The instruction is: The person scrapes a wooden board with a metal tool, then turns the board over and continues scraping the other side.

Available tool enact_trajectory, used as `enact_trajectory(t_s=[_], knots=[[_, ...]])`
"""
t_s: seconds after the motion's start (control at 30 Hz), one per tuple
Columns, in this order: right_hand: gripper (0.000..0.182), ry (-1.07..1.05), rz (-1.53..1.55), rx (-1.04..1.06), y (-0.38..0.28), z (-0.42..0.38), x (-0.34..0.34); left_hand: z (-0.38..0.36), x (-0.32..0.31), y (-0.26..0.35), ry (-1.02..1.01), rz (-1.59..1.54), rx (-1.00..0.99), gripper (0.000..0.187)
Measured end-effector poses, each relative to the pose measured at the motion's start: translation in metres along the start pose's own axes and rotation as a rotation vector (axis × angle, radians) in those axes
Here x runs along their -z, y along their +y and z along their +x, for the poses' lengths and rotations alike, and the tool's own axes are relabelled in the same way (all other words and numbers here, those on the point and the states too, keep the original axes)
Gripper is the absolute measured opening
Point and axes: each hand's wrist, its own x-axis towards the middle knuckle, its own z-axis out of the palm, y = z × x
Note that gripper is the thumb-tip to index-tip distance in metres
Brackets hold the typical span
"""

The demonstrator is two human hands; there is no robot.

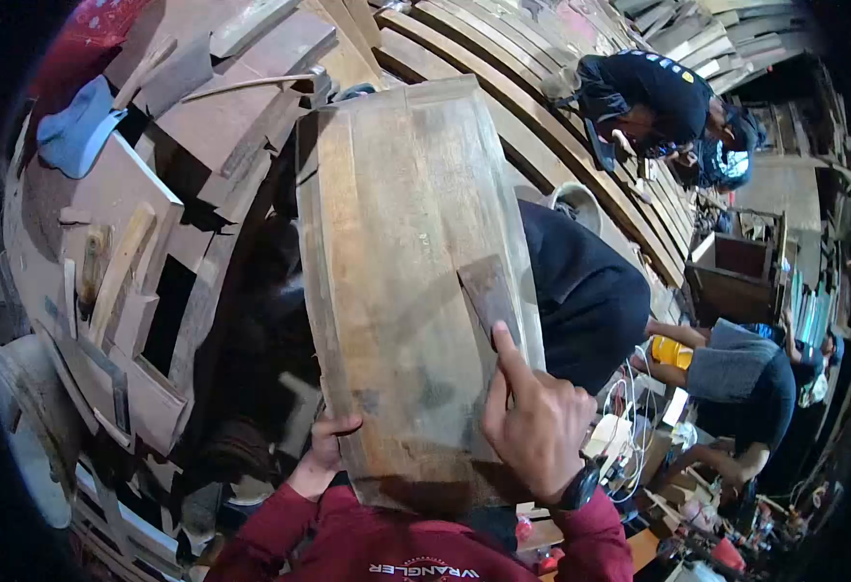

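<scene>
A wide wooden panel [386, 242], made of joined boards with dark patches near its lower end, lies across my lap. My left hand [326, 448] grips its lower left edge, thumb on top and fingers hidden underneath. In my right hand [537, 422] is a putty knife [488, 291] with a flat, flared blade resting on the panel's right side. The index finger is stretched along the blade, while the other fingers curl round the handle, which is hidden.
To the left are stacked board pieces [222, 116], a blue cap [78, 126] and a wooden-handled tool [91, 267]. Long planks [532, 116] run behind the panel. A bucket [580, 204], white cables [629, 427] and several people [653, 97] are on the right.
</scene>
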Motion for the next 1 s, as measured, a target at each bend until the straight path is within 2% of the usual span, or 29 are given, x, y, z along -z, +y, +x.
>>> enact_trajectory(t_s=[0.13, 0.2, 0.33, 0.43, 0.6, 0.7, 0.73, 0.83, 0.87, 0.97, 1.0], knots=[[0.048, -0.113, 0.031, -0.085, -0.005, -0.034, 0.021, -0.001, -0.008, 0.008, 0.05, 0.061, -0.059, 0.067], [0.047, -0.092, 0.004, -0.059, -0.007, -0.027, 0.023, 0.001, 0.026, -0.007, 0.064, 0.089, -0.022, 0.068], [0.045, -0.08, 0.042, -0.105, -0.002, -0.028, 0.024, -0.001, 0.005, 0.0, 0.027, 0.041, 0.014, 0.067], [0.046, -0.118, 0.049, -0.129, -0.002, -0.048, 0.024, 0.004, -0.002, 0.003, 0.042, 0.042, -0.057, 0.067], [0.047, 0.045, 0.046, -0.06, 0.007, -0.009, -0.009, -0.002, 0.011, -0.002, 0.058, 0.016, 0.004, 0.07], [0.045, -0.058, 0.021, -0.116, -0.006, -0.03, 0.014, 0.001, 0.003, 0.002, 0.05, 0.0, -0.047, 0.069], [0.048, -0.067, -0.003, -0.062, -0.002, -0.034, 0.009, 0.0, 0.007, -0.001, 0.057, -0.006, -0.036, 0.069], [0.045, 0.059, -0.036, 0.011, 0.011, -0.004, -0.01, 0.005, 0.009, -0.002, 0.039, -0.026, -0.027, 0.068], [0.045, 0.065, -0.005, -0.025, 0.013, 0.006, -0.011, 0.003, 0.009, -0.004, 0.036, -0.037, -0.022, 0.068], [0.046, -0.006, -0.021, -0.067, 0.003, -0.012, 0.013, 0.0, 0.003, 0.003, 0.039, 0.031, -0.043, 0.067], [0.041, -0.083, 0.015, -0.132, -0.007, -0.015, 0.023, 0.001, 0.003, 0.001, 0.053, 0.02, -0.054, 0.067]])
